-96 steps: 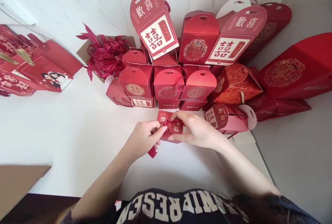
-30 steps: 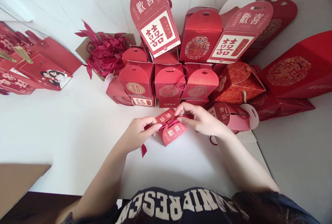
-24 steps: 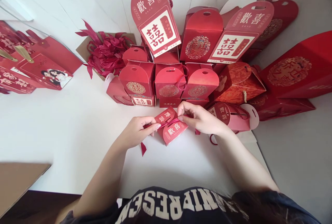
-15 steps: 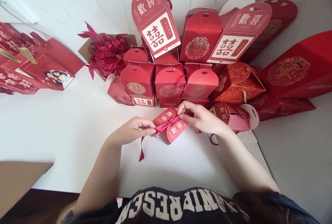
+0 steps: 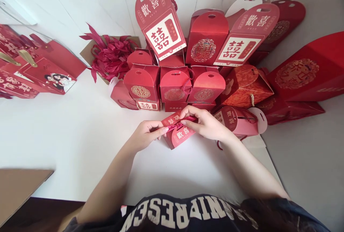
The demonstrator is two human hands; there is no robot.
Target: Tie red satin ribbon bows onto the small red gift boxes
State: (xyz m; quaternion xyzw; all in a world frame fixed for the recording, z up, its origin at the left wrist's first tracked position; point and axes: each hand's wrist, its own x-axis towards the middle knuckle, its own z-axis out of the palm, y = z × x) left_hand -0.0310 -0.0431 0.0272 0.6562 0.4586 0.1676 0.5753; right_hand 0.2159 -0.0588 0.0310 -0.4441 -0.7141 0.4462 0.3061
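A small red gift box with white characters sits on the white table in front of me. A dark red ribbon runs across its top. My left hand pinches the ribbon at the box's left side. My right hand pinches the ribbon's other part over the box's upper right corner. Both hands are closed on the ribbon, fingertips nearly meeting above the box.
Stacked red gift boxes crowd the wall behind. A fallen pink-red box lies right of my right hand. A cardboard tray of loose red ribbons sits back left. Red bags lie far left. A brown board is near left.
My left hand has drawn in toward the box, and the ribbon tail that hung below it is now hidden. My right hand has shifted slightly left over the box top.
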